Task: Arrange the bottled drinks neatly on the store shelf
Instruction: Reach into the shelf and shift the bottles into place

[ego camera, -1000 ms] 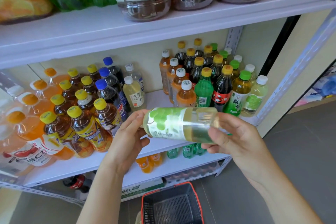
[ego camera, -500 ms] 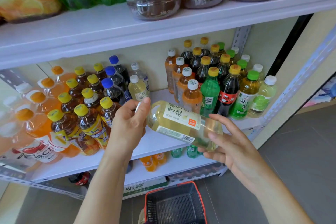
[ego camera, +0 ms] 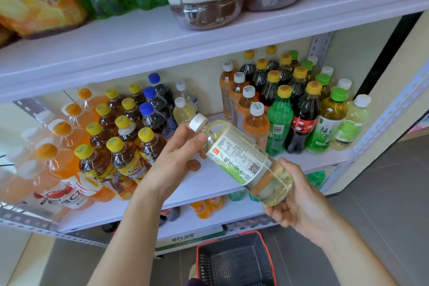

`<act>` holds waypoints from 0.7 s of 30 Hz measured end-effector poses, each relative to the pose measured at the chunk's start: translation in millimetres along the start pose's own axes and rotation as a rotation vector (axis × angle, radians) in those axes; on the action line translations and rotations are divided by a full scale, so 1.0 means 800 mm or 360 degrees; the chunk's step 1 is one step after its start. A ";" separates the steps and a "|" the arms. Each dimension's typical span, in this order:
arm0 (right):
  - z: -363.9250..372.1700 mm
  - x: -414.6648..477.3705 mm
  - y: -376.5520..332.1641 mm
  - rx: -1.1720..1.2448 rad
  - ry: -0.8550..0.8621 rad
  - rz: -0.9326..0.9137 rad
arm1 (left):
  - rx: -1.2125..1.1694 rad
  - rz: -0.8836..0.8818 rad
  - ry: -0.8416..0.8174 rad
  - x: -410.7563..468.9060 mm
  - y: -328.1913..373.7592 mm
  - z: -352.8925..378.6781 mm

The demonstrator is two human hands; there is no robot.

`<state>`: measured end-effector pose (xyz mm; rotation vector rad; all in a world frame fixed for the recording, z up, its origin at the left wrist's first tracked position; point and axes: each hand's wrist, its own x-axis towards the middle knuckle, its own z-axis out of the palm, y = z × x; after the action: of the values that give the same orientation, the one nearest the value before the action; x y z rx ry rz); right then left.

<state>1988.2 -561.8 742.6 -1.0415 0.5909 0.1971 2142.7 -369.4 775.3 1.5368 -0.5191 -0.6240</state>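
While both hands hold it in front of the middle shelf [ego camera: 209, 183], the bottle [ego camera: 241, 162] lies tilted, with its white cap [ego camera: 198, 121] up-left and its base down-right. Its liquid is clear, pale yellow-green. The label [ego camera: 232, 151] is white and green, with fine print and a QR code. The left hand [ego camera: 176, 158] grips the neck under the cap, and the right hand [ego camera: 299, 195] cups the base with curled fingers, hiding the bottom. Below, the basket [ego camera: 234, 260] is cut off.

Both bare forearms reach forward, close together. The left hand [ego camera: 173, 160] grips the neck end of a tilted clear plastic bottle of pale yellow drink [ego camera: 241, 160] (thumb on its shoulder); the right hand [ego camera: 299, 197] cups its base, fingers curled beneath
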 end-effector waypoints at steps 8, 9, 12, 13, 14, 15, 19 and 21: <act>0.010 0.018 0.007 0.0198 -0.0144 0.0232 | -0.0095 -0.0001 -0.0089 0.029 0.004 -0.020; 0.010 0.021 0.010 0.0200 -0.0152 0.0245 | 0.0049 0.0003 0.0035 0.034 0.007 -0.021; 0.010 0.034 0.016 0.0148 -0.0080 0.0250 | 0.0587 0.0209 0.0236 0.053 0.020 -0.020; 0.010 0.038 0.016 0.0082 -0.0023 0.0217 | 0.0760 0.0312 0.0272 0.059 0.024 -0.019; 0.012 0.041 0.015 -0.0038 0.0057 0.0147 | 0.0922 0.0401 0.0318 0.067 0.028 -0.018; 0.013 0.044 0.012 -0.0184 0.0149 0.0036 | 0.1071 0.0466 0.0368 0.074 0.032 -0.017; 0.008 0.056 -0.005 -0.0779 0.0576 -0.0630 | 0.1652 0.0546 0.0376 0.114 0.040 -0.011; 0.009 0.058 -0.020 -0.1114 0.0775 -0.0949 | 0.1819 0.0380 0.0329 0.144 0.037 -0.011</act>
<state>2036.3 -568.9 731.7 -1.9256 0.6293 -0.4204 2235.6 -440.9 796.1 2.5069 -0.9652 0.0931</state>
